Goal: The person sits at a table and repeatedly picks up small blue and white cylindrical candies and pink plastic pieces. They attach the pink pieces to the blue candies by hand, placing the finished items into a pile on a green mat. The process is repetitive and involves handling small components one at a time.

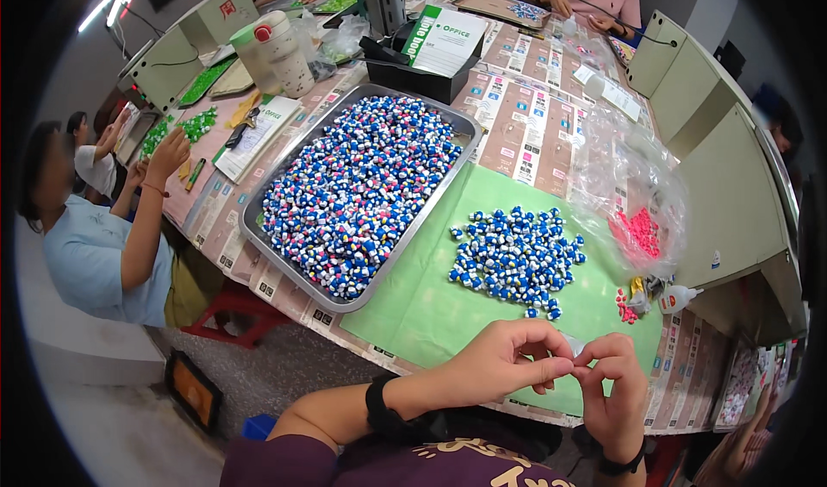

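My left hand (504,362) and my right hand (616,388) meet above the near edge of a green sheet (413,315). The fingers of both are pinched together at one spot. A small whitish thing (574,344) shows between them; its kind is too small to tell. Just beyond my hands lies a loose pile of small blue-and-white pieces (517,259). To the left, a grey metal tray (379,290) is heaped with similar pieces, some with pink and yellow spots. Small pink pieces (626,308) lie beside my right hand, next to a white squeeze bottle (679,298).
A clear plastic bag (616,164) with bright pink pieces (636,235) lies on the right. Behind the tray stand a black box (413,75) with a notebook (444,39) and a white tumbler (284,56). Co-workers sit left (112,246) and across (590,0).
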Available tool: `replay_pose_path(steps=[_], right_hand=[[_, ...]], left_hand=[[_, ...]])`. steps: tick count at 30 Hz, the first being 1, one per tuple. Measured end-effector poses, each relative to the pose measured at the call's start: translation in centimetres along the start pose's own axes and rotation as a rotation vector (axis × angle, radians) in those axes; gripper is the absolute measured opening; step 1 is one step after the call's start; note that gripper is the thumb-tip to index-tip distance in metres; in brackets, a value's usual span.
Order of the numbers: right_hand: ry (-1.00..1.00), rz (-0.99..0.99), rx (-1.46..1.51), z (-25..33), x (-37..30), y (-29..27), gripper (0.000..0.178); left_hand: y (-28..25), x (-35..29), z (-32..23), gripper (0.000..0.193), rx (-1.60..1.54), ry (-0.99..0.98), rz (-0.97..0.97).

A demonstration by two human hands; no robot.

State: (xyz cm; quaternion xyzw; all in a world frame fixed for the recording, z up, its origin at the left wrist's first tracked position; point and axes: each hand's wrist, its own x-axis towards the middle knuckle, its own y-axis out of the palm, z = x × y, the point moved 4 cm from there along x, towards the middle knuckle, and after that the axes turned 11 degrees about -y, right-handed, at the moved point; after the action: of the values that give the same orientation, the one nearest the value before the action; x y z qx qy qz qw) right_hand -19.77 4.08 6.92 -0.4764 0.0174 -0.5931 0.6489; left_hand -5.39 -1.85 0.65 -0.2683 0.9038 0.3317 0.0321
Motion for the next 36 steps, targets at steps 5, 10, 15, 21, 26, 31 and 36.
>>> replay_pose_path(steps=[5,10,15,21,26,31,36], right_hand=[[-0.049,-0.004,-0.020,0.3,-0.1,0.1,0.034],[0.139,-0.023,0.161,-0.3,-1.2,-0.6,0.032],[0.499,-0.216,0.662,-1.3,-2.3,0.2,0.025],[0.526,-0.190,0.538,-2.0,-3.6,-0.2,0.023],[0.259,0.128,-0.066,-4.8,-2.5,-1.2,0.024],[0.143,0.257,-0.266,-5.3,-2.6,-0.2,0.021],[0.147,0.256,-0.331,-5.3,-2.2,0.2,0.020]], left_hand=[[-0.2,0.0,0.7,0.016,0.019,-0.015,0.042],[0.7,0.1,0.4,0.012,0.131,-0.016,0.016],[1.9,-0.3,-1.0,0.011,0.800,0.588,-0.266],[1.9,0.7,-0.1,0.013,0.814,0.540,-0.294],[-0.8,0.2,0.3,0.017,0.368,0.255,-0.353],[-3.1,-1.7,0.2,0.024,0.257,0.176,-0.385],[-4.0,-1.9,0.1,0.030,0.174,0.165,-0.352]])
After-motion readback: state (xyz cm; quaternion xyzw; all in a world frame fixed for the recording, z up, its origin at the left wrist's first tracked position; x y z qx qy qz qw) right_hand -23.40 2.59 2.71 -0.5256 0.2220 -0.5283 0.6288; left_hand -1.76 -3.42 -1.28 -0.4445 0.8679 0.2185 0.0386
